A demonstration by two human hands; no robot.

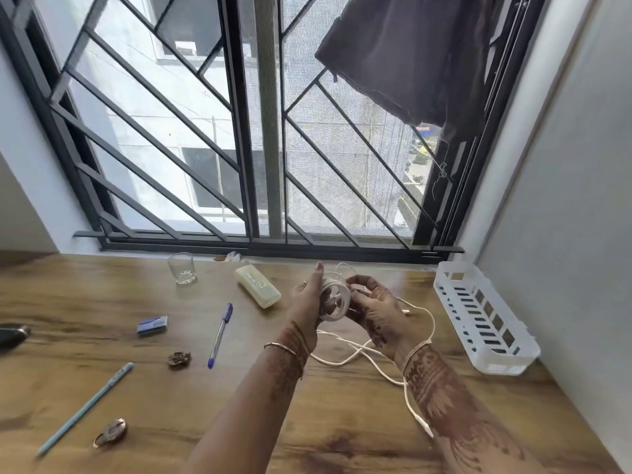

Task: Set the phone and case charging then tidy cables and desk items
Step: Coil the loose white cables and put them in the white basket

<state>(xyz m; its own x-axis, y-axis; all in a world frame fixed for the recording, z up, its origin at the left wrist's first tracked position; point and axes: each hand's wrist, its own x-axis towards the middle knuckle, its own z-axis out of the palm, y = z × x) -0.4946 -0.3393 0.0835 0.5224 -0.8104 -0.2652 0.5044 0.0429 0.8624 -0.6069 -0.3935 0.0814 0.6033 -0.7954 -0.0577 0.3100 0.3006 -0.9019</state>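
Above the wooden desk (pixel 239 398) my left hand (pixel 309 299) holds a coil of white cable (pixel 337 299) wound around its fingers. My right hand (pixel 374 309) pinches the same cable beside the coil. The loose rest of the cable (pixel 379 367) trails over the desk under my right forearm and ends in a plug near my right arm. No phone or charging case is in view.
A white slotted basket (pixel 485 316) stands at the right by the wall. On the desk lie a glass (pixel 182 269), a pale yellow case (pixel 258 285), a blue pen (pixel 220 335), a small blue box (pixel 153 325), a light pencil (pixel 85 408), two small ornaments (pixel 179 359) and a dark object (pixel 12 335) at the left edge.
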